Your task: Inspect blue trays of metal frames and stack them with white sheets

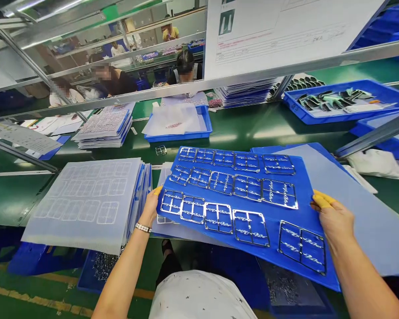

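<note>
A blue plastic sheet [202, 206] is held up in front of me, tilted, by its two ends. Three rows of shiny metal frame pieces [250, 227] with script-like lettering lie on it. At its left edge my left hand [150, 206] is closed, with yellow covers on the fingertips. My right hand [334, 217], also with yellow finger covers, grips the right edge. Left of the sheet stands a stack [81, 204] of sheets, its top layer translucent with similar frames showing through. A pale sheet on blue backing [359, 212] lies behind and to the right.
One loose frame piece [160, 150] rests on the green bench [246, 124]. Behind are a blue tray with paper [177, 136], a paper stack [103, 128] and a blue tray of dark parts [346, 104]. A metal rail [146, 94] crosses ahead; people sit beyond it.
</note>
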Available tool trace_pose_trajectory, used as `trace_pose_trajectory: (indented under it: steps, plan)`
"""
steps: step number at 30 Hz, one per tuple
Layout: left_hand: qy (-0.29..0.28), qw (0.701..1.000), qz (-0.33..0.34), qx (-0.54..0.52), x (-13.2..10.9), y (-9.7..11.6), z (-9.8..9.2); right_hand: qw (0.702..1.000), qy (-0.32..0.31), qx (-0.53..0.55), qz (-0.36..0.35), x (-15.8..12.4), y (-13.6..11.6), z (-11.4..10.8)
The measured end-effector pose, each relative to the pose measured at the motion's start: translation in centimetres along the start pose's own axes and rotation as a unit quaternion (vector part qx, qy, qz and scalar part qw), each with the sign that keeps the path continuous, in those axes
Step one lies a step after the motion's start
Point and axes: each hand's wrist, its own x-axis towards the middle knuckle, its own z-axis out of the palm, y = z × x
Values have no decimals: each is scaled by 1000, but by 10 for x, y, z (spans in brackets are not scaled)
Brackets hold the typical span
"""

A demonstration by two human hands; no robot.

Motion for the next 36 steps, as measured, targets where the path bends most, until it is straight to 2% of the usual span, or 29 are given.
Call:
trace_pose_trajectory:
  steps: [6, 12, 23, 27, 36]
  plan:
    - [27, 1000, -1, 7, 13, -7, -12, 999, -43, -5, -30, 1, -2, 15]
    - [61, 998, 5, 14, 20, -10, -25, 994, -86, -16, -71, 13, 7, 35]
    - [138, 988, 50, 48, 42, -9, -35, 979, -173, -40, -98, 40, 17, 91]
    - [168, 982, 61, 68, 39, -25, -46, 977, -188, -50, -87, 36, 32, 99]
    - [239, 963, 50, 115, 29, -68, -70, 978, -183, -82, -59, 11, 92, 94]
